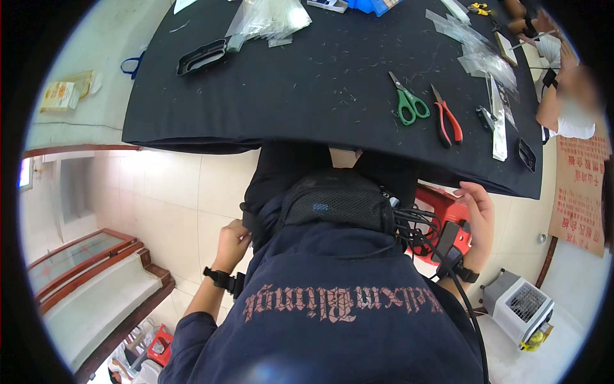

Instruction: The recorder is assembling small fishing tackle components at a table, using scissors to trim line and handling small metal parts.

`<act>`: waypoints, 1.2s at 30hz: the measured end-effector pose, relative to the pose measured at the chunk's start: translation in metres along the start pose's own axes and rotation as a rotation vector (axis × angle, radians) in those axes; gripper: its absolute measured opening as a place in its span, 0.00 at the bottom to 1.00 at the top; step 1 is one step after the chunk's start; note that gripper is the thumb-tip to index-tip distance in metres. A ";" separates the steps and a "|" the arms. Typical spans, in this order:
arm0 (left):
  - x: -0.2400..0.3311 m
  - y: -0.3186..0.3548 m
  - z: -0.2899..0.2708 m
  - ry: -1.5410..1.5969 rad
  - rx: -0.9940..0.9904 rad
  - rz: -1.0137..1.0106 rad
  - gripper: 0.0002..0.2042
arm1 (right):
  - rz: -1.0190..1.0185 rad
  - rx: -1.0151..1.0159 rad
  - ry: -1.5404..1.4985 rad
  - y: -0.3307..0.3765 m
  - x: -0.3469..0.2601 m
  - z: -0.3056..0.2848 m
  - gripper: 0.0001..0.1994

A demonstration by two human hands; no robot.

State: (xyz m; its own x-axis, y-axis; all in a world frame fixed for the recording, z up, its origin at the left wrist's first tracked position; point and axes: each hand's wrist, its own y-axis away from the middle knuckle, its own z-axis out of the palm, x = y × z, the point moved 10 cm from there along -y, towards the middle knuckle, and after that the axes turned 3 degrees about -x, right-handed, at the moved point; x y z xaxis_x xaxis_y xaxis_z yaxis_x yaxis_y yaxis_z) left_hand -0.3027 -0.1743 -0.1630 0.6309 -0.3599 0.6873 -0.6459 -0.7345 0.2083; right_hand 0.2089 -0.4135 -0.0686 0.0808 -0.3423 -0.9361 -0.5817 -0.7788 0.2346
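Observation:
My left hand (233,244) hangs beside my left hip with its fingers curled in. It is next to the black strap (252,225) of the mesh waist bag (339,208) on my lap; whatever the fingers hold, if anything, is hidden. To the right, my right hand (478,208) is raised just off the table's near edge, fingers loosely bent and apart, nothing seen in them. Closest to it on the black-covered table (288,109) lie red-handled pliers (448,118), green-handled scissors (409,105), a black stapler (486,118) and a small black tray (526,155).
Clear plastic bags (272,19) and a black open tray (202,56) lie at the far left. More bags (480,54) sit at the far right, near another person's arm (550,105). Black cables (416,233) hang from the waist bag above a red stool (441,201).

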 end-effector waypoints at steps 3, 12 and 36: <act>-0.011 0.006 0.003 -0.190 0.242 -0.077 0.05 | 0.002 -0.004 0.009 -0.004 -0.004 0.001 0.12; -0.056 0.035 0.046 0.773 0.108 -0.503 0.10 | 0.000 -0.058 0.010 -0.006 0.002 0.005 0.12; -0.081 0.018 0.036 0.416 0.318 -0.506 0.07 | -0.025 -0.083 -0.036 -0.019 -0.025 0.009 0.12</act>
State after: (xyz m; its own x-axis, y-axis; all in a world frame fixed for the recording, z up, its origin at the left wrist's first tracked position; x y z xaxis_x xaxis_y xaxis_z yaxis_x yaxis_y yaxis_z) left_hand -0.3498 -0.1797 -0.2398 0.5626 0.2703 0.7813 -0.1223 -0.9074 0.4020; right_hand 0.2109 -0.3851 -0.0522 0.0647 -0.3040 -0.9505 -0.5111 -0.8282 0.2301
